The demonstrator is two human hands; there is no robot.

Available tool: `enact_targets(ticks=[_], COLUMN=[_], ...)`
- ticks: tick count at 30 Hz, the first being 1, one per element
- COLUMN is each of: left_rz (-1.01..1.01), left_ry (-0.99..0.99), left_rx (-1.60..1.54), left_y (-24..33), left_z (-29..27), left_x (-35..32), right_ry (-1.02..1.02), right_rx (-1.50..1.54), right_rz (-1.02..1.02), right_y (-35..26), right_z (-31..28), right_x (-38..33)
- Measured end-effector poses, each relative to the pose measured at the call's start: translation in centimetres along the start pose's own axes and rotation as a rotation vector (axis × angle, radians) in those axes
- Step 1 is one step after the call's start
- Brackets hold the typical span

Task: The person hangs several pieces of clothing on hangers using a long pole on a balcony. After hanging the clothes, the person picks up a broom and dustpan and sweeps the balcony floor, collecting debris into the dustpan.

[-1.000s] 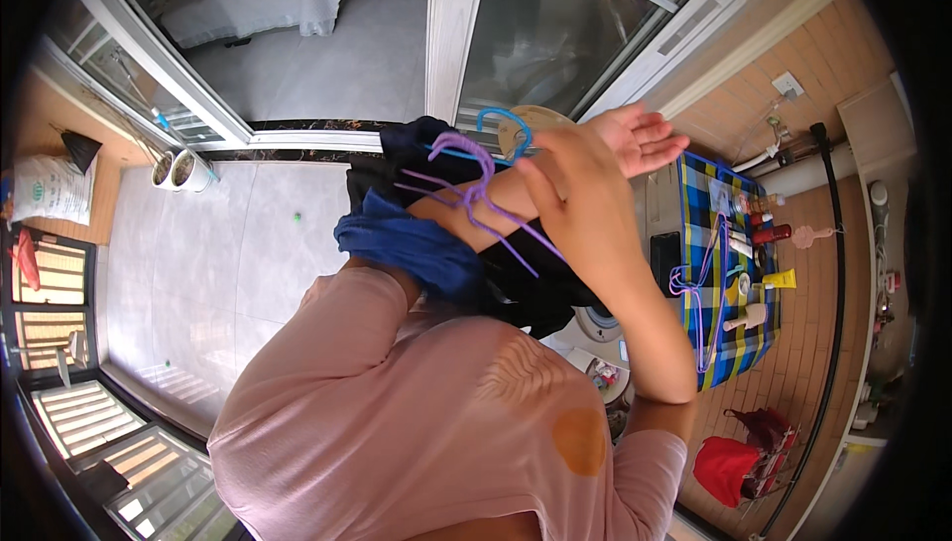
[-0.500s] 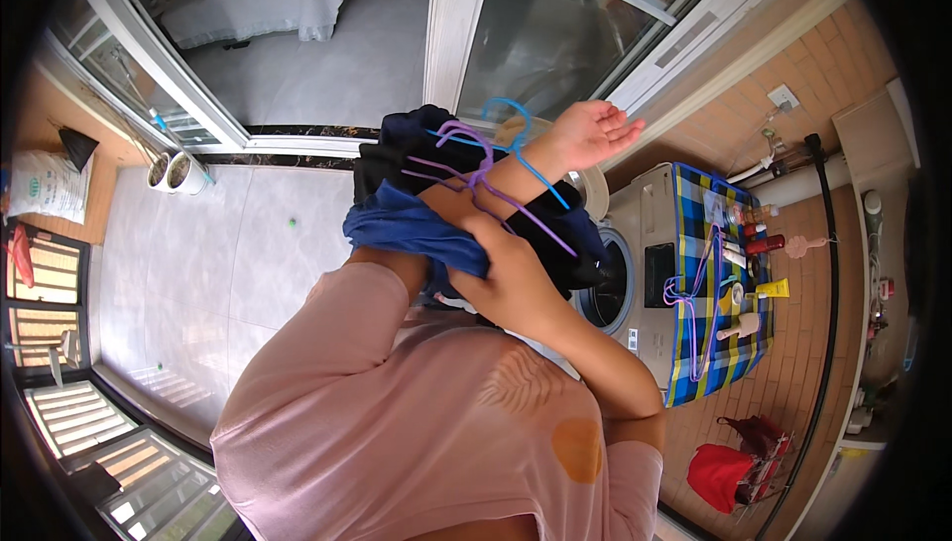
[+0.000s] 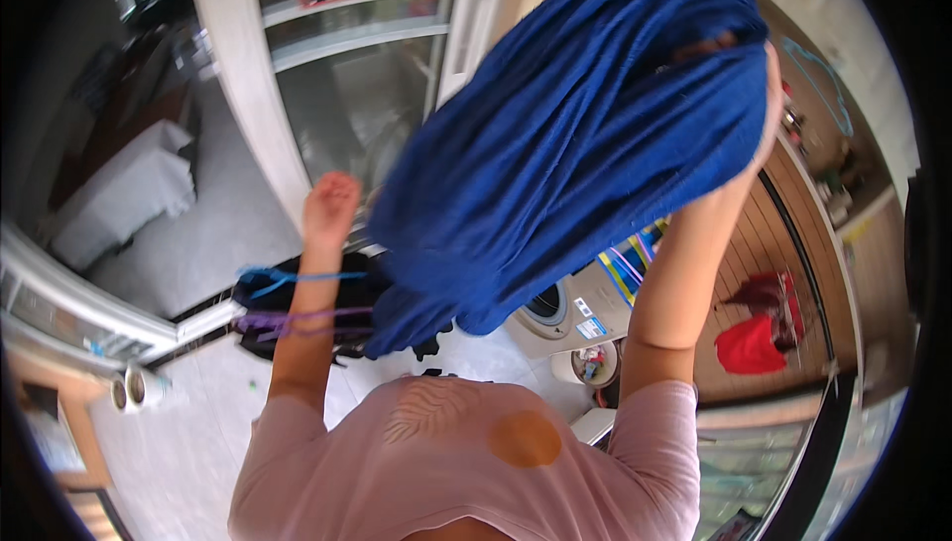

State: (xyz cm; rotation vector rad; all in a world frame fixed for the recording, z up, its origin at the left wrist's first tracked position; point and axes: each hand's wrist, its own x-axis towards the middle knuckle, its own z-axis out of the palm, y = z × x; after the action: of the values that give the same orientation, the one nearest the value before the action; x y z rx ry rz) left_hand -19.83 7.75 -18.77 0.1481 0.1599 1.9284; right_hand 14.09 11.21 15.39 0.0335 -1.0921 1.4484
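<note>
A deep blue garment [image 3: 565, 134] hangs bunched in long folds across the upper middle. My right hand [image 3: 770, 95] is raised at its far right end, gripping the cloth; folds hide most of the fingers. My left hand [image 3: 332, 206] is lifted left of the garment, its fingers curled in with nothing visible in them. Over my left forearm hang a blue hanger [image 3: 297, 276] and purple hangers [image 3: 288, 323], with dark clothes [image 3: 254, 295] on them. The blue garment covers part of these clothes.
Below the garment stands a washing machine [image 3: 593, 293] with a round door, beside a small bin [image 3: 583, 367]. A red bag [image 3: 756, 338] is at the right wall. A light blue hanger [image 3: 828, 85] is at far right. Glass sliding doors [image 3: 357, 85] rise ahead; white pots [image 3: 134, 387] stand left.
My right hand has pulled the blue garment off my left forearm and raised it up to the right. My left arm has swung left, still carrying the hangers, and its fingers have curled. The view has turned.
</note>
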Motion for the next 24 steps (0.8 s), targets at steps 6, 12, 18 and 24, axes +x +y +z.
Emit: enact_targets(ticks=[6,12,18,24], left_rz=[-0.434,-0.075,-0.636,-0.216], left_ry=[-0.403,-0.436,-0.279,-0.230], left_rx=[-0.493,0.562,0.516,0.908], left_y=[-0.2,-4.9,-8.4,-9.2], left_z=[15.2,15.8,13.3,12.2], left_x=[-8.6,-13.0,-12.3,-11.2], right_ry=[0.249,0.278,-0.280,-0.047], right_rx=[-0.532,-0.165,0.394,-0.390], right_rz=[-0.024,0.221,0.531,-0.005], right_y=[-0.8,-0.6,0.8,0.7], right_z=[-3.8,-1.9,-2.7,-6.0], right_x=[2.5,2.9,4.3,4.0])
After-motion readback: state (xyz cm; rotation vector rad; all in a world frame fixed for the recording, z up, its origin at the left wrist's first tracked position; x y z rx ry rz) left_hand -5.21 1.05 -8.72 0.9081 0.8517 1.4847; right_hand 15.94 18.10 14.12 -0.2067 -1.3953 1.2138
